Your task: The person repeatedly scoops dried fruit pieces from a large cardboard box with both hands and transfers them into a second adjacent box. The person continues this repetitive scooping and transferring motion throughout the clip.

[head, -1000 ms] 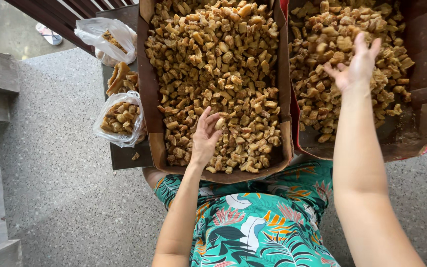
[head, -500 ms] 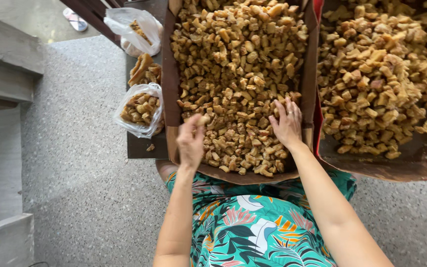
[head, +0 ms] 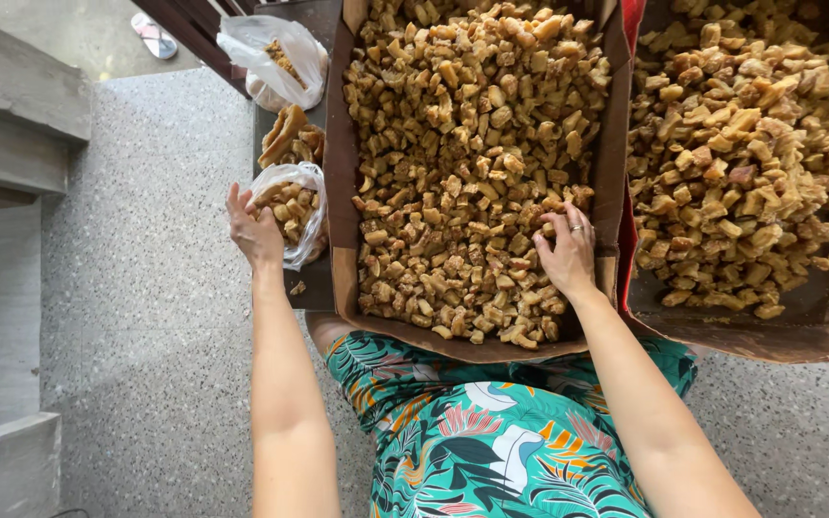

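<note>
So the right hand [head: 566, 254] is lying flat with fingers spread on the fried golden chunks [head: 462, 173] in the brown cardboard tray [head: 342, 269]. The left hand [head: 253, 230] is hanging open, just touching the small clear bag [head: 295, 206] beside it. Both trays are getting cut off up top, and the second tray [head: 817, 331] is running off the right edge too.

- My view cuts off the right-hand box [head: 750, 326] at the frame's right and top edges.
- The sandal [head: 153, 35], upper left, is cropped.
- My right hand [head: 568, 254] hides the pieces beneath it.
</note>
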